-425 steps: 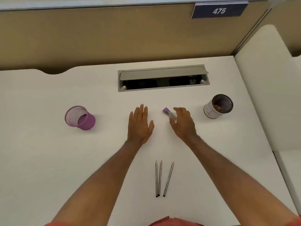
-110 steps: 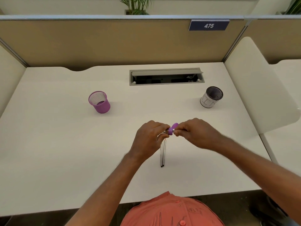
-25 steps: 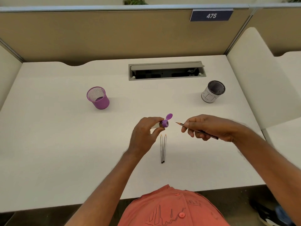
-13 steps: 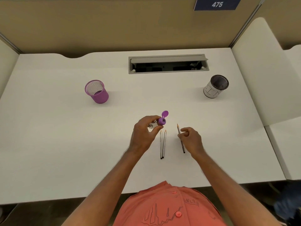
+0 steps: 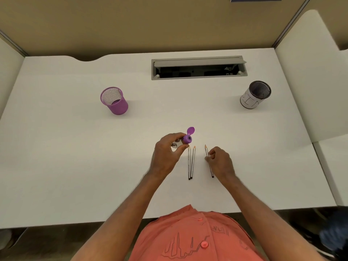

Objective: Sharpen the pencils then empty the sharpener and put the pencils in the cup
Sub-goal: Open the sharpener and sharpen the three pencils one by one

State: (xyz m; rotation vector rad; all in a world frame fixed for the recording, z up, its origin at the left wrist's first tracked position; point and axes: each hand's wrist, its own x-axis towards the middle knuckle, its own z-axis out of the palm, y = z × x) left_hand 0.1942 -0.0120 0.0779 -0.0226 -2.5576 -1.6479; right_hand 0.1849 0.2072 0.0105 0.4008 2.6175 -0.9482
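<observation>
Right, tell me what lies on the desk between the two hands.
In the head view, two pencils lie side by side, tips pointing away, between the left hand and the right hand.

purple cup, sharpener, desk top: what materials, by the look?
Purple cup: likely painted metal mesh; a fine grid shows on its inner wall. Sharpener: matte purple plastic head with flip cap, apparently on a clear plastic barrel, mostly hidden by the left hand. Desk top: smooth matte white, probably laminate.

desk (image 5: 75,157): smooth matt white
purple cup (image 5: 114,100): fine metal mesh
black cup (image 5: 256,95): mesh, paper wrap
sharpener (image 5: 185,139): purple plastic, clear body
shirt (image 5: 197,238): orange cloth
</observation>
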